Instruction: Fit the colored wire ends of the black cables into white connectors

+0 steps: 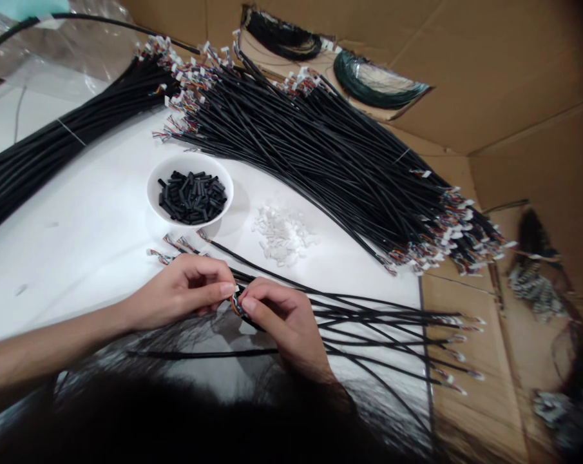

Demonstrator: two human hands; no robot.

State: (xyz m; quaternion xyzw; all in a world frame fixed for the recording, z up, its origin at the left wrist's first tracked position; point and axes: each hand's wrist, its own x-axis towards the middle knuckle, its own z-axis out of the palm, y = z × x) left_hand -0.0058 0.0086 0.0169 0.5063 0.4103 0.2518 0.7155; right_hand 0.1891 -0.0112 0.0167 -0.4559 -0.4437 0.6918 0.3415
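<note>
The left hand [178, 293] and right hand [284, 328] pinch their fingers [226, 290] together on the wired end of a black cable [240, 304], near a white bowl [189, 187] of black tube pieces [192, 198]. Dark hair [185, 412] blurs the lower view, and bundled cables [320, 154] spread across the desk [78, 238].

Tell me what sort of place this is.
Probably a cable-harness assembly workspace: bundled black cables tipped with small connectors, a white bowl of black tubing pieces, and a heap of white plastic connector parts.
</note>
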